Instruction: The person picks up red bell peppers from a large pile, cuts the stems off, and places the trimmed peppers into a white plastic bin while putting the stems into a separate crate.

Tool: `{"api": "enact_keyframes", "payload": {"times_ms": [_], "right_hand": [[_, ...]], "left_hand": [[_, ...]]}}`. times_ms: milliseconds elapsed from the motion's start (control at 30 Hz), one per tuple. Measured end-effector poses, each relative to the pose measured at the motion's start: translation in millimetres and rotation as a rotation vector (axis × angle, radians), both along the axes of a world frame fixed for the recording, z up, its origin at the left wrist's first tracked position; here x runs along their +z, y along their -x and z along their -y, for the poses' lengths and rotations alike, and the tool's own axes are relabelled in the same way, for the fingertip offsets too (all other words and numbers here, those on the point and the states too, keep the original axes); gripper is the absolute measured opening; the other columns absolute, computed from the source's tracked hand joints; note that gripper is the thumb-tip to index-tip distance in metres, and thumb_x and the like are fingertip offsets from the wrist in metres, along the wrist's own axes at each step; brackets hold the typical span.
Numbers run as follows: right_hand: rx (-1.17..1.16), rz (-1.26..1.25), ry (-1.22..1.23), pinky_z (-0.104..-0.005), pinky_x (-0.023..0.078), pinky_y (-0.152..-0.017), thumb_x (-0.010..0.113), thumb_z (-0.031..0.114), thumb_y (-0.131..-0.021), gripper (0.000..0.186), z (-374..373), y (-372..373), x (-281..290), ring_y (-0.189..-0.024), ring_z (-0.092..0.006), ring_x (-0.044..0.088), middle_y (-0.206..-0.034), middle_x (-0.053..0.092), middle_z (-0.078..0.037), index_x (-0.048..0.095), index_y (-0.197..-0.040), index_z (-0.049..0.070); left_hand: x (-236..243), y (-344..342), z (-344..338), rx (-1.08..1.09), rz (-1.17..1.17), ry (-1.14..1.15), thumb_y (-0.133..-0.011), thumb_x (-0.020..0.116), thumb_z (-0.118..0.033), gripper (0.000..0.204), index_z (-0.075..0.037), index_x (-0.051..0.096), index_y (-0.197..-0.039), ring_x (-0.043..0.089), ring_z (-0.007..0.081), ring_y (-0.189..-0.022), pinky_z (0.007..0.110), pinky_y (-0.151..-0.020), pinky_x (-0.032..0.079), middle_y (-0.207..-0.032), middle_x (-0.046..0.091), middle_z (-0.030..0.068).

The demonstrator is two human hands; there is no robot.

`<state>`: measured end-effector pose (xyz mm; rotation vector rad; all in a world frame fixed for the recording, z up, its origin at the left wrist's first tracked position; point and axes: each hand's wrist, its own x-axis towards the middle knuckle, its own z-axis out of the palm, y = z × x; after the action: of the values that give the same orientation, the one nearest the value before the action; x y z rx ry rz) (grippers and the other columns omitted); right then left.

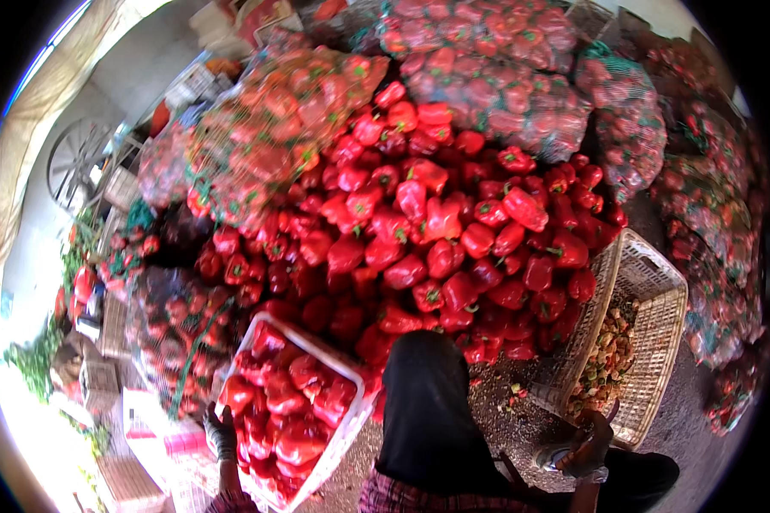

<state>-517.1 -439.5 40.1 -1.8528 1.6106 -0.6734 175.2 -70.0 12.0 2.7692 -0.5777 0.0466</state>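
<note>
At the left, my left hand (221, 433), in a grey glove, is against the outer side of a white crate (357, 395) filled with red bell peppers (287, 393). Its visible fingers are apart and hold nothing I can see. My right hand (586, 449), gloved with bare fingertips, is closed around a small knife (613, 410); only a slim purplish end sticks out. Just beyond it stands a tan woven-look plastic basket (659, 342) with pepper cores (607, 355) heaped inside. A large pile of red bell peppers (441, 218) spreads in front of me.
Mesh sacks of peppers (282, 115) surround the pile at the back, with another sack (175, 329) at left and stacked sacks (706, 205) at right. My black-clad knee (426, 393) rises between crate and basket. Scraps litter the floor (505, 419). A spoked wheel (77, 162) leans far left.
</note>
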Motion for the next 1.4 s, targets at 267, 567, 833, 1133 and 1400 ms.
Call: {"api": "enact_keyframes", "payload": {"times_ms": [267, 567, 833, 1133, 1400], "right_hand": [[-0.674, 0.609, -0.631, -0.0223, 0.036, -0.037, 0.049, 0.035, -0.089, 0.033, 16, -15, -10, -0.043, -0.0085, 0.048, -0.063, 0.059, -0.002, 0.062, -0.087, 0.005], [-0.558, 0.475, -0.577, -0.0263, 0.039, -0.032, 0.051, 0.029, -0.089, 0.031, 14, -10, -7, -0.038, -0.0121, 0.049, -0.064, 0.062, -0.008, 0.061, -0.091, 0.0], [-0.341, 0.647, -0.834, -0.0261, 0.037, -0.034, 0.059, 0.02, -0.086, 0.043, 57, -74, 6, -0.042, -0.0107, 0.049, -0.081, 0.064, -0.01, 0.047, -0.127, 0.01], [-0.107, 0.946, -0.716, -0.0265, 0.039, -0.035, 0.052, -0.003, -0.08, 0.062, 113, -138, 93, -0.045, -0.0109, 0.05, -0.076, 0.059, -0.007, 0.034, -0.139, 0.008], [-0.195, 0.721, -0.617, -0.0374, 0.046, -0.06, 0.059, 0.003, -0.078, 0.041, 36, -70, 47, -0.068, -0.0194, 0.057, -0.079, 0.062, -0.011, 0.051, -0.118, 0.005]], "left_hand": [[-8, 96, 441, -0.345, -0.897, 0.702, -0.088, 0.064, -0.021, 0.036, -0.002, 0.056, -0.117, 0.061, 0.0159, -0.069, 0.025, -0.066, 0.051, -0.091, 0.063, 0.0041], [-102, 74, 635, 0.201, -1.291, 0.669, -0.073, 0.071, -0.03, 0.024, -0.021, 0.062, -0.093, 0.055, 0.0229, -0.085, 0.051, -0.069, 0.043, -0.095, 0.061, -0.0005], [-14, 188, 573, -0.679, -1.276, 0.828, -0.074, 0.069, -0.005, 0.053, -0.005, 0.047, -0.122, 0.058, 0.0159, -0.095, 0.036, -0.078, 0.051, -0.105, 0.059, 0.005], [93, 366, 516, -1.497, -0.701, 0.434, -0.059, 0.086, -0.022, 0.086, -0.006, 0.039, -0.129, 0.053, 0.0233, -0.111, 0.035, -0.097, 0.043, -0.12, 0.053, 0.0124], [75, 473, 466, -1.089, -1.302, 0.681, -0.065, 0.08, -0.013, 0.065, -0.006, 0.047, -0.12, 0.054, 0.0166, -0.101, 0.032, -0.091, 0.046, -0.112, 0.055, 0.0057]]}}
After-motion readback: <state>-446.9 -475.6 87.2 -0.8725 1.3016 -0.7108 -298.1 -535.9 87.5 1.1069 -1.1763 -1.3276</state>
